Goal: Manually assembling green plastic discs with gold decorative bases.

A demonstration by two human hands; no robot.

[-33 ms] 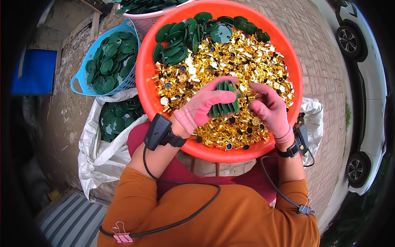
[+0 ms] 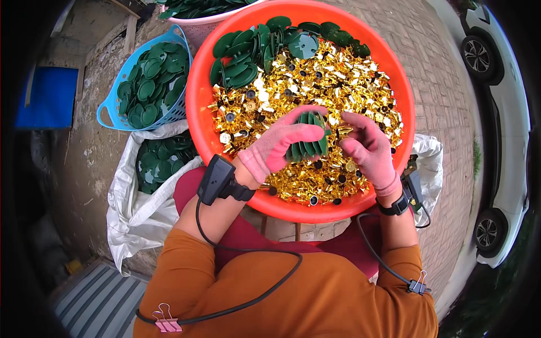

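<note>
A big orange basin (image 2: 197, 107) rests on my lap, full of small gold foil pieces (image 2: 338, 84) mixed with little black caps. Loose green discs (image 2: 248, 53) lie heaped along its far side. My left hand (image 2: 276, 147), in a pink glove, grips a fanned stack of green discs (image 2: 309, 143) over the middle of the basin, thumb across the top. My right hand (image 2: 369, 151), also in a pink glove, sits just right of the stack with its fingertips curled at the stack's end among the gold pieces. Whether it pinches anything is hidden.
To the left stand a blue basket (image 2: 107, 115) of green discs and an open white sack (image 2: 135, 208) holding more. A pink tub (image 2: 197, 25) sits behind the basin. Black wrist devices with cables are on both forearms. A white car (image 2: 507, 129) is parked on brick paving at right.
</note>
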